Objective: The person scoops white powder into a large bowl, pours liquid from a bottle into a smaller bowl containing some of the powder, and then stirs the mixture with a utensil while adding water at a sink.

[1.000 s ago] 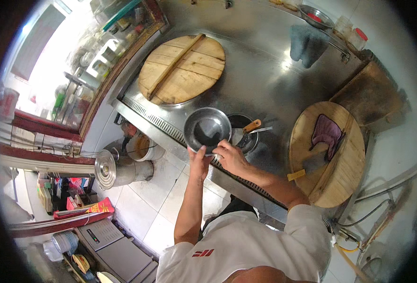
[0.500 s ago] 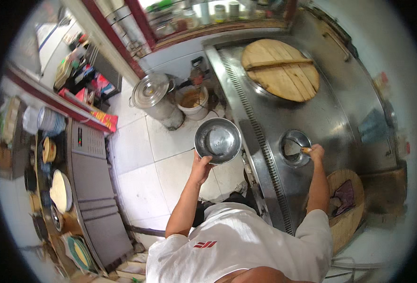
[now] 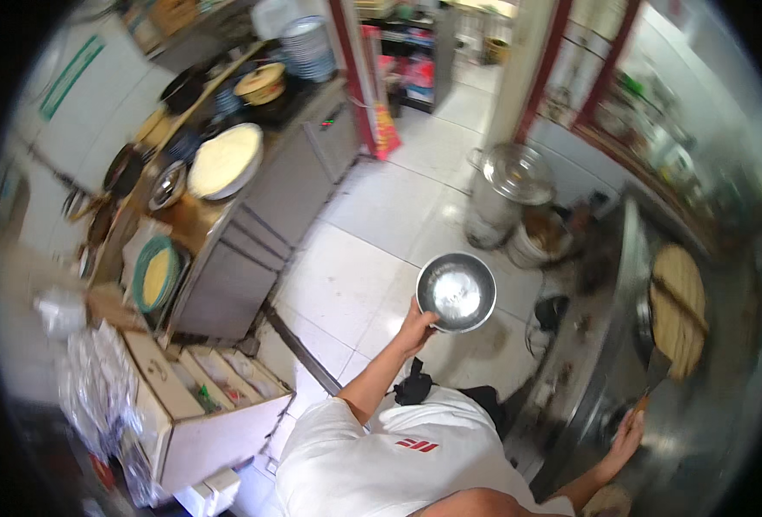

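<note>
A round metal bowl (image 3: 457,293) is held out over the floor by my left hand (image 3: 417,329), its thumb over the rim. The bowl's shiny inside faces up and looks bare. My right hand (image 3: 627,438) is closed round the handle of a spatula (image 3: 659,370), which has a wooden grip and a flat dark blade. That blade points away from me, in front of the near edge of a round wooden lid (image 3: 675,314). The lid has a crossbar and covers a pan on the steel stove (image 3: 674,457).
On the left, a counter holds a pale-filled basin (image 3: 227,161), a green basin (image 3: 154,276) and stacked bowls (image 3: 307,47). Below stands an open drawer cabinet (image 3: 217,431). A lidded steel pot (image 3: 512,185) and a bucket (image 3: 543,237) stand on the tiled floor ahead.
My view has swung left, bringing the counter and cabinet closer. The spatula has come up out of the metal bowl on the stove. My left hand still holds its bowl.
</note>
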The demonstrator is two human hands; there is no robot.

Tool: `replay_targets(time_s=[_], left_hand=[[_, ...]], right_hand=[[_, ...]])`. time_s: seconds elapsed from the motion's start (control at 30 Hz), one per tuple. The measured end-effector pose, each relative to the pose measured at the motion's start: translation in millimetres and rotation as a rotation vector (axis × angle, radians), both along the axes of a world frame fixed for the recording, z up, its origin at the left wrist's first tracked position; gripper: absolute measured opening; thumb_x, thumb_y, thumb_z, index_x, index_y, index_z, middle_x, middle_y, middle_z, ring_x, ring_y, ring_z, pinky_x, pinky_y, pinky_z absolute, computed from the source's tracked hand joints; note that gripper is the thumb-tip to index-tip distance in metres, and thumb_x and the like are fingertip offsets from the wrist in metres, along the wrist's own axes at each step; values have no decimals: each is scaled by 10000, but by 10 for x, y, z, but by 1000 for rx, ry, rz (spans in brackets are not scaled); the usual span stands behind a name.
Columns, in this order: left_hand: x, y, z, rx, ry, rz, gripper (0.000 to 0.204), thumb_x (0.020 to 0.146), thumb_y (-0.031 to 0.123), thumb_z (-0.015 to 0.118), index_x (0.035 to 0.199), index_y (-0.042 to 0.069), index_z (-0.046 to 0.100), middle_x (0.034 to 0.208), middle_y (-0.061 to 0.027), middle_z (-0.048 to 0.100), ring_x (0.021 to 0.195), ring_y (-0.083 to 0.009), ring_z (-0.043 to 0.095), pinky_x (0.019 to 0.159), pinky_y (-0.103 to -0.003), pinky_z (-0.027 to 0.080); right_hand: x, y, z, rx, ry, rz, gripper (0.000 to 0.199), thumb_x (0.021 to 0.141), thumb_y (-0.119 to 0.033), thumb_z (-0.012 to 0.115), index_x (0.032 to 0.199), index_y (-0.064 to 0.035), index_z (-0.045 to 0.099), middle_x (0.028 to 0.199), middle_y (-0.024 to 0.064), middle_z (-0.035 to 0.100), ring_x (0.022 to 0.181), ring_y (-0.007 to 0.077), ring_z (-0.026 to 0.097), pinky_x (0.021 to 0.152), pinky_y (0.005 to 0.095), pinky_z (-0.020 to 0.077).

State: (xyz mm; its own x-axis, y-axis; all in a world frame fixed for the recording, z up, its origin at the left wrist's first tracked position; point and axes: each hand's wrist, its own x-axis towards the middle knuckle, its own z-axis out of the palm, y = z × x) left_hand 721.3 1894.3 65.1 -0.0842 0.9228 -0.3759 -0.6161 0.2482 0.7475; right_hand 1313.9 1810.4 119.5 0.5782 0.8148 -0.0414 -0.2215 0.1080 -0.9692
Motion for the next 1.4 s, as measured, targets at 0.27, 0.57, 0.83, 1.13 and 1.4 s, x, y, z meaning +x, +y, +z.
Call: replay_targets(time_s=[0.27,0.57,0.83,1.13,1.4], left_hand=[[-1405,-172,218,5,-58,317,658,777,49,527,1347,158,216,1172,-106,439,911,-180,559,620,-291,523],[-3060,-281,197,15,42,669,660,787,21,537,1345,155,211,1203,-118,461,983,-239,586,728,-386,557],[-3999,-287,473,-71,95,1079,606,784,36,515,1319,198,280,1189,-42,457,962,-144,528,639,-272,480],[-5098,-131,210,27,11,1171,561,800,14,479,1299,183,285,1210,-89,457,1065,-242,534,795,-432,520],[-6076,10,188,-29,29,1116,634,804,-6,488,1345,229,253,1227,-74,472,1033,-226,555,794,-403,508]], right_hand=[[-3431,1674,154,-286,590,847,346,812,48,492,1153,8,452,1016,130,538,734,188,527,626,272,452],[-6485,3281,53,-388,96,1417,226,923,-141,485,1092,9,504,789,67,571,543,95,458,484,230,378],[-9373,4121,362,-333,-58,1799,176,909,-162,527,919,12,543,690,47,530,499,86,448,431,213,343],[-11486,4225,192,-308,-219,1817,187,870,-167,577,819,10,546,617,50,518,451,97,445,393,237,310],[-12635,4271,127,-365,-367,1761,203,862,-165,584,747,-3,545,582,42,508,444,106,452,384,259,322]])
